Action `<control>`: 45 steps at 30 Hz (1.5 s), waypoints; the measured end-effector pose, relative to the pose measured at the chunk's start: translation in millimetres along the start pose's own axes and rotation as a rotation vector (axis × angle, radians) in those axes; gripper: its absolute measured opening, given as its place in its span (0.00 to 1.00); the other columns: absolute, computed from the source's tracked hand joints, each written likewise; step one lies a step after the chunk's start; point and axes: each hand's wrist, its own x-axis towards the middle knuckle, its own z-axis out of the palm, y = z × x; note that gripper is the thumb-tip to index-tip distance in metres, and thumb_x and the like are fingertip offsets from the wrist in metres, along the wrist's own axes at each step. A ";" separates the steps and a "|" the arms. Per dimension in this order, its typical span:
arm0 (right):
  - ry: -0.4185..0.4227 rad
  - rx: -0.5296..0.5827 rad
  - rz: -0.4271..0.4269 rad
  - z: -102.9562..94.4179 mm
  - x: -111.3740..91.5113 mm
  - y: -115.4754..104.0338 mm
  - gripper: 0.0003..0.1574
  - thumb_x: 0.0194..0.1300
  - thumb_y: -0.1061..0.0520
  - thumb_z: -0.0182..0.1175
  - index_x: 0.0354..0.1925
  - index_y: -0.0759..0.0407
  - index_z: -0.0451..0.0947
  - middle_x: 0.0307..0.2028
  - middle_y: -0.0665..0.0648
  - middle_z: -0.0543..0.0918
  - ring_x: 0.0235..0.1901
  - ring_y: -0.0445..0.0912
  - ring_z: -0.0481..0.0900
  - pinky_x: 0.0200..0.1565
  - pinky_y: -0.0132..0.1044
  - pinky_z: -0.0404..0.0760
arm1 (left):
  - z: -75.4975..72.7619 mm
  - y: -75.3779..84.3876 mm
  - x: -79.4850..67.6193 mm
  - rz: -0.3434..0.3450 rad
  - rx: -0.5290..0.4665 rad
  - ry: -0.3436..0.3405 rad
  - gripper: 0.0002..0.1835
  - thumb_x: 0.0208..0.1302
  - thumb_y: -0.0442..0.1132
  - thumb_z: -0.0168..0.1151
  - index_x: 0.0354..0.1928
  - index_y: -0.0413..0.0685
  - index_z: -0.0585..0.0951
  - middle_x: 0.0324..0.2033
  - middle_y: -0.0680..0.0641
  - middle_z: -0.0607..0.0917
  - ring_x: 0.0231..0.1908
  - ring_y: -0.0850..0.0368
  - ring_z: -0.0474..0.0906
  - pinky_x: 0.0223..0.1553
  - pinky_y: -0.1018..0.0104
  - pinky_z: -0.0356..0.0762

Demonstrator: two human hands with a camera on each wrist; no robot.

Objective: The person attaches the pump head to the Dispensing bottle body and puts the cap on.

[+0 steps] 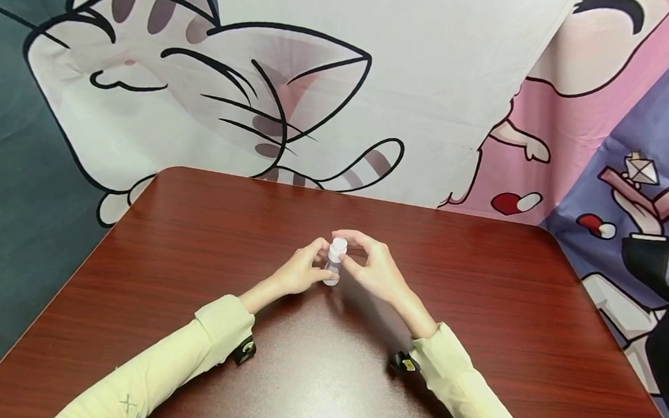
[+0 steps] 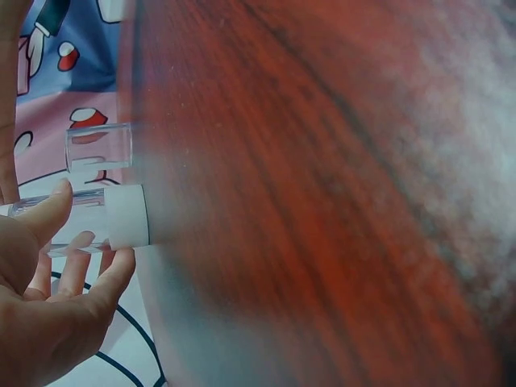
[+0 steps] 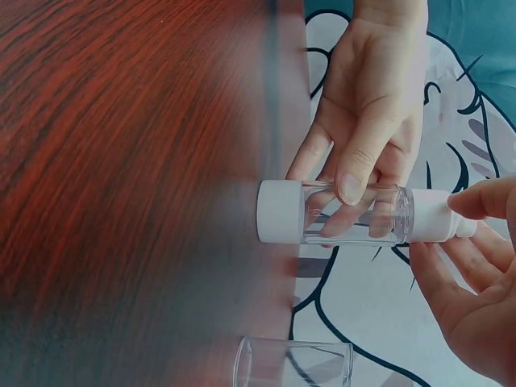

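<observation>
A small clear bottle with a white base and a white top stands upright between the two hands. My left hand holds its clear body, thumb on the near side and fingers behind. The thumb and fingers of my right hand pinch the white top. Beside the bottle, a short clear cylinder, like a cap, shows in both wrist views; in the head view I cannot make it out. Whether the bottle's base touches the table is hard to tell.
A reddish-brown wooden table with rounded far corners lies under the hands. Behind it hangs a cloth printed with a cartoon cat and figures. Dark wrist devices sit at both pale yellow cuffs.
</observation>
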 end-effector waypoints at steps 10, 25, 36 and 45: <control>0.067 -0.068 -0.014 0.9 1.3 4.6 0.19 0.58 0.65 0.66 0.49 0.60 0.77 0.41 0.57 0.86 0.41 0.47 0.85 0.47 0.39 0.82 | 0.3 0.1 -0.2 -0.001 0.022 -0.003 0.19 0.57 0.33 0.68 0.46 0.41 0.70 0.47 0.39 0.83 0.48 0.44 0.80 0.47 0.57 0.77; 0.164 -0.139 -0.007 6.7 4.0 2.7 0.21 0.53 0.61 0.72 0.46 0.60 0.77 0.40 0.56 0.84 0.39 0.47 0.83 0.46 0.40 0.82 | 1.0 0.9 0.5 -0.003 0.009 -0.006 0.19 0.58 0.33 0.68 0.47 0.41 0.70 0.47 0.39 0.83 0.48 0.45 0.81 0.47 0.59 0.77; 0.160 -0.143 0.000 9.9 5.1 -0.2 0.24 0.53 0.59 0.72 0.48 0.59 0.77 0.42 0.57 0.83 0.42 0.49 0.83 0.50 0.44 0.81 | 1.1 1.4 0.1 -0.003 -0.004 -0.004 0.19 0.57 0.32 0.68 0.46 0.40 0.69 0.47 0.38 0.82 0.49 0.44 0.80 0.50 0.55 0.78; 0.081 0.002 0.050 5.9 3.1 -5.2 0.25 0.59 0.69 0.60 0.56 0.61 0.75 0.52 0.61 0.82 0.52 0.52 0.81 0.56 0.51 0.77 | -0.4 2.7 -0.4 -0.004 0.022 0.000 0.19 0.57 0.33 0.68 0.46 0.41 0.69 0.45 0.39 0.84 0.48 0.44 0.80 0.49 0.55 0.77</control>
